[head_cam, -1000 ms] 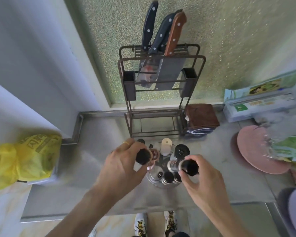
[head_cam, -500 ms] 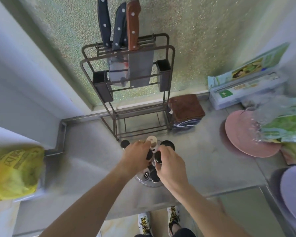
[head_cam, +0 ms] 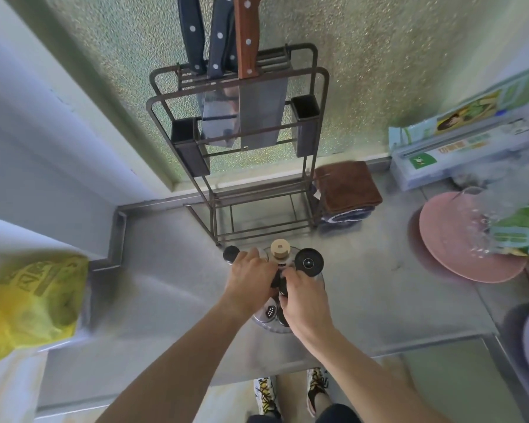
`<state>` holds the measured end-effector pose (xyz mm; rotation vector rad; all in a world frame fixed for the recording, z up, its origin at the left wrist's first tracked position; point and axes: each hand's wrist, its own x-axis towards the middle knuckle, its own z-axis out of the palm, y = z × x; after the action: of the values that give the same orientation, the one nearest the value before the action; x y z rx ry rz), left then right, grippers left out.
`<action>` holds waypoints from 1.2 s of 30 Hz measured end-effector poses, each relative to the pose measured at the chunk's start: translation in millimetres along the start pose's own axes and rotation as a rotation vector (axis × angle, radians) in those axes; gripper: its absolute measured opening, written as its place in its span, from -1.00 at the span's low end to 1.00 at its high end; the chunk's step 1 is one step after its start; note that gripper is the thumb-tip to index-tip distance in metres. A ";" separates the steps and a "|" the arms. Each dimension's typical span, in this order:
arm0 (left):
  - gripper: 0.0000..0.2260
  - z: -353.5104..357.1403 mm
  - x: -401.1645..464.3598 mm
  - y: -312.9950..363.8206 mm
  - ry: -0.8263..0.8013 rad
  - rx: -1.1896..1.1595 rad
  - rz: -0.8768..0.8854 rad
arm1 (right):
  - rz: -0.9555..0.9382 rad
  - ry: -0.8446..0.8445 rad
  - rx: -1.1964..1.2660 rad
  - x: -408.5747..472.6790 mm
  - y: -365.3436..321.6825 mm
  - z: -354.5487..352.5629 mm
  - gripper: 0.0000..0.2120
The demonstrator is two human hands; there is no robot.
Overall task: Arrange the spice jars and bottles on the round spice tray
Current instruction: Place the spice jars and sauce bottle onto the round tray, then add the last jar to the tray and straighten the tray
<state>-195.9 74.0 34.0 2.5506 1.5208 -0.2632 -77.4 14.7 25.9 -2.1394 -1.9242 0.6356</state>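
Hands (head_cam: 280, 288) on spice jars (head_cam: 275, 280), labels unreadable

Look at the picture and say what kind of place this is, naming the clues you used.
Most likely a home kitchen counter: a knife rack holding cleavers stands on a steel worktop, spice jars sit on a round spice tray, and folded cloths lie nearby.

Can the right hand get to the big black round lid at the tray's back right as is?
Probably yes. The big black lid sits just beyond the right hand, top exposed, nothing between them. But that hand looks closed on a dark-capped jar, so it would need to let go first.
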 end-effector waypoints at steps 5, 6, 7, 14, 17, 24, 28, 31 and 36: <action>-0.81 -3.6 -5.6 -3.3 0.031 -0.040 0.005 | 0.004 -0.005 0.043 -2.5 1.6 -0.2 -0.72; -0.80 -5.3 -8.8 -5.3 0.047 -0.065 0.004 | 0.008 -0.004 0.038 -3.9 2.2 -1.5 -0.71; -0.78 -7.9 -12.9 -8.6 0.074 -0.110 -0.007 | 0.009 0.007 0.025 -6.0 2.7 -3.1 -0.71; -0.80 -12.5 -37.7 -60.2 0.336 -0.499 -0.387 | -0.094 0.181 0.042 -2.2 -28.8 -26.5 -0.72; -0.84 5.9 -42.7 -80.9 0.302 -0.792 -0.620 | -0.207 0.190 0.037 25.5 -69.5 -30.7 -0.77; -0.83 42.3 -55.3 -92.1 0.207 -0.922 -0.660 | -0.170 -0.188 -0.276 103.2 -120.0 3.1 -0.85; -0.81 49.6 -63.7 -90.5 0.205 -0.945 -0.662 | -0.163 -0.228 -0.355 110.3 -123.5 17.1 -0.87; -0.80 50.3 -72.1 -88.0 0.207 -0.961 -0.642 | -0.178 -0.110 -0.288 101.7 -122.0 -2.4 -0.83; -0.76 43.4 -86.1 -69.1 0.154 -0.956 -0.590 | -0.164 0.040 -0.023 50.2 -82.0 -102.6 -0.64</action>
<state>-300.0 23.2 8.4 1.3908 1.8102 0.4973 -103.0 89.3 142.2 -1.9646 -2.0681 0.5378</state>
